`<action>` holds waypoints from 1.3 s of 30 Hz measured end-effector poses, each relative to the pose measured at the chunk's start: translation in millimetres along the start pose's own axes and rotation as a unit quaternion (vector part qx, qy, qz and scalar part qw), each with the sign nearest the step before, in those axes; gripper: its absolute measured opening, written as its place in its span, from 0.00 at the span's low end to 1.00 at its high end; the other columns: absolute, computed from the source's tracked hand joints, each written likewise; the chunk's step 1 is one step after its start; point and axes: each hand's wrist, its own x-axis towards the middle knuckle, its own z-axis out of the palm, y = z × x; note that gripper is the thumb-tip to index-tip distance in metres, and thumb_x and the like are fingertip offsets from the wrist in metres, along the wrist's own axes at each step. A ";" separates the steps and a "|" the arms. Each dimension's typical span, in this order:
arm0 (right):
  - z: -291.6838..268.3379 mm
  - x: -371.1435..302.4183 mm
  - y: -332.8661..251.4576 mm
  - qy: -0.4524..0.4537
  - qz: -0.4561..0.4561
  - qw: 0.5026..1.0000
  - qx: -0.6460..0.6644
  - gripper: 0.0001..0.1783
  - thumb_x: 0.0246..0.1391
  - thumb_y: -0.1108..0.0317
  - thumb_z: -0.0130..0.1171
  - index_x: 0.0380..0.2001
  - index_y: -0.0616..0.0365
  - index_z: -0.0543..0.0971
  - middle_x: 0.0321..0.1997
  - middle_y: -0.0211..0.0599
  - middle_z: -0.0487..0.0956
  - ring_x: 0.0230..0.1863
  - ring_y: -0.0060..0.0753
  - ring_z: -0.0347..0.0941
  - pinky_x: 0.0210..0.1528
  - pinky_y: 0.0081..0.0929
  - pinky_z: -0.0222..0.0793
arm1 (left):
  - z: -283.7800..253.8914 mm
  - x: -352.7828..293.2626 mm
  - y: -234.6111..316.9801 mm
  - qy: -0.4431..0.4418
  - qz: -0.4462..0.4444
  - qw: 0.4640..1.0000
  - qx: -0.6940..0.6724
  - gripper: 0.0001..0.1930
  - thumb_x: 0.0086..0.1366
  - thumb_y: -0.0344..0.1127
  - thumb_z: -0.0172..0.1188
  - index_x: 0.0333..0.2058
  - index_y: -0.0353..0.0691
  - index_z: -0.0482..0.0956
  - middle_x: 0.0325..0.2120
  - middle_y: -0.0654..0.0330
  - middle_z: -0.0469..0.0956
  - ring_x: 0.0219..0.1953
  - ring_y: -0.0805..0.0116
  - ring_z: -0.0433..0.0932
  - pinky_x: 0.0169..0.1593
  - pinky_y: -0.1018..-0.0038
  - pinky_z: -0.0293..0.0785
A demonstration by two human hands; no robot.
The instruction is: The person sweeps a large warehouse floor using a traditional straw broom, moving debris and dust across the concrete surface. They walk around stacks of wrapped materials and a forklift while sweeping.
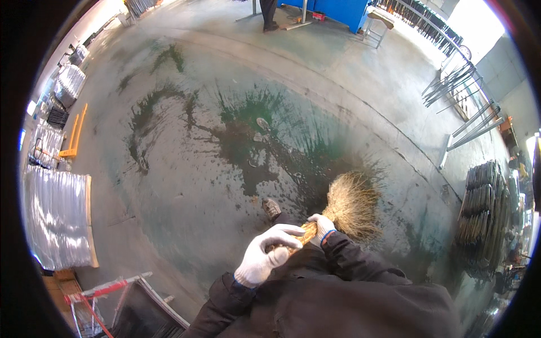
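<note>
A straw broom (353,205) slants across in front of me, its bristles fanned out over the wet floor to the right. My left hand (266,254), in a white knit glove, is closed around the upper part of the handle. Lower down, close to where the bristles begin, my right hand (322,226) grips the same handle, gloved in white too. Dark wet patches (248,143) streak the grey-green floor ahead of the broom. One of my shoes (271,209) shows just beyond the left hand.
Plastic-wrapped stacks (59,219) and a yellow pallet-jack fork (75,135) line the left side. A red and silver frame (107,290) stands near left. Dark metal parts (483,217) are piled on the right, below a metal rack (470,132). Another person's legs (269,14) show far off by a blue cabinet (338,11).
</note>
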 end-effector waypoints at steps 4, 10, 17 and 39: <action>114.1 84.8 -11.7 -0.028 -0.042 0.994 -0.095 0.14 0.61 0.70 0.58 0.47 0.66 0.78 0.46 0.54 0.85 0.52 0.59 0.85 0.64 0.58 0.81 | -67.3 68.8 41.0 0.144 0.005 0.990 0.001 0.05 0.68 0.29 0.69 0.35 0.32 0.87 0.37 0.54 0.88 0.48 0.60 0.86 0.75 0.56 0.69; 383.2 165.0 8.9 -0.121 -0.023 0.990 -0.069 0.11 0.56 0.74 0.64 0.40 0.66 0.76 0.38 0.51 0.80 0.43 0.56 0.85 0.53 0.57 0.87 | -148.0 125.9 144.0 0.328 0.055 0.917 0.221 0.02 0.58 0.26 0.66 0.28 0.35 0.85 0.32 0.55 0.86 0.41 0.61 0.86 0.74 0.48 0.71; 654.0 176.0 33.5 -0.169 -0.007 0.975 -0.143 0.06 0.55 0.76 0.67 0.36 0.62 0.82 0.30 0.45 0.81 0.29 0.49 0.83 0.37 0.53 0.86 | -201.1 171.6 225.0 0.434 0.194 0.802 0.360 0.04 0.61 0.27 0.61 0.29 0.32 0.80 0.36 0.50 0.84 0.46 0.55 0.84 0.68 0.48 0.75; 494.5 244.0 51.5 0.091 -0.092 0.985 0.116 0.13 0.64 0.67 0.56 0.45 0.66 0.77 0.43 0.52 0.84 0.47 0.57 0.84 0.62 0.53 0.81 | -517.6 179.0 259.4 0.068 -0.150 0.985 -0.056 0.07 0.62 0.23 0.68 0.37 0.26 0.89 0.42 0.49 0.90 0.44 0.66 0.86 0.49 0.71 0.80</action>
